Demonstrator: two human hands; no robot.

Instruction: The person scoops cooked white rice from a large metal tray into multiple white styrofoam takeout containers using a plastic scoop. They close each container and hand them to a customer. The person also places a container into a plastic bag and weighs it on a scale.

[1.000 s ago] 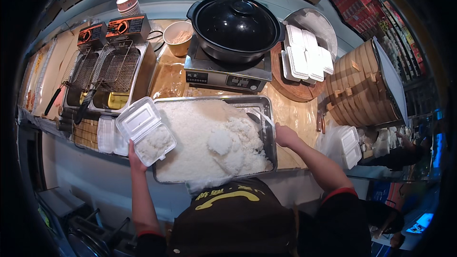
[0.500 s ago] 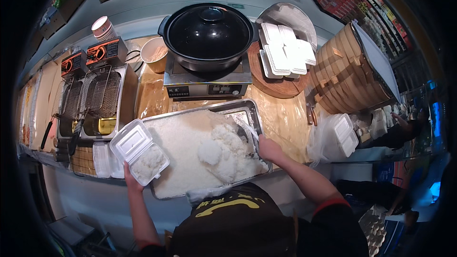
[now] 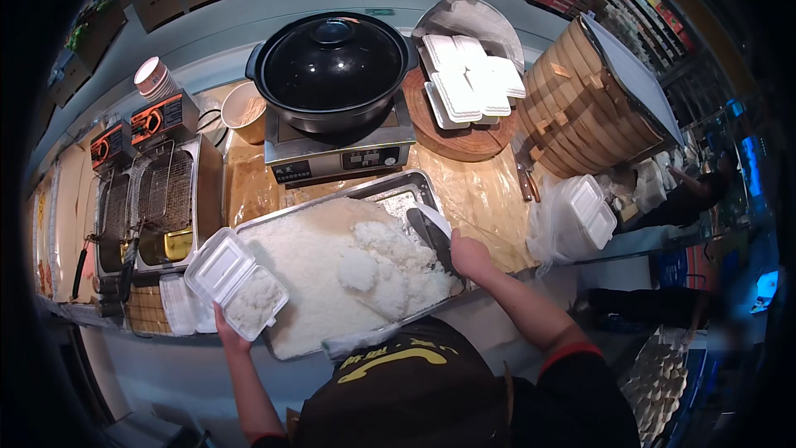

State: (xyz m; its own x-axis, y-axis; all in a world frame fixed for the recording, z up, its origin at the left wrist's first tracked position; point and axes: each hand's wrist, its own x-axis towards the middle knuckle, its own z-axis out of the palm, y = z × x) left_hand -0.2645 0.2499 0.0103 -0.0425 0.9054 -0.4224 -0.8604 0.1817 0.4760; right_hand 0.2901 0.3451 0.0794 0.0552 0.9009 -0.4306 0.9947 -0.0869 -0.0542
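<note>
My left hand grips an opened white foam takeout box by its near edge. White rice fills the box's lower half, and the lid is folded back to the left. Closed around a white rice paddle, my right hand is at the right rim of a shallow metal tray. A wide layer of cooked rice covers most of the tray, loose and heaped toward the right. Beside the paddle is a dark patch whose nature I cannot make out.
Behind the tray, a black lidded pot stands on a portable cooker. Fryers are at left. White boxes rest on a round wooden board, near bamboo steamers. More foam boxes lie in plastic at right.
The whole view has shifted slightly. The paddle now sits at the tray's right side with its white face more visible. My left hand still holds the box of rice.
</note>
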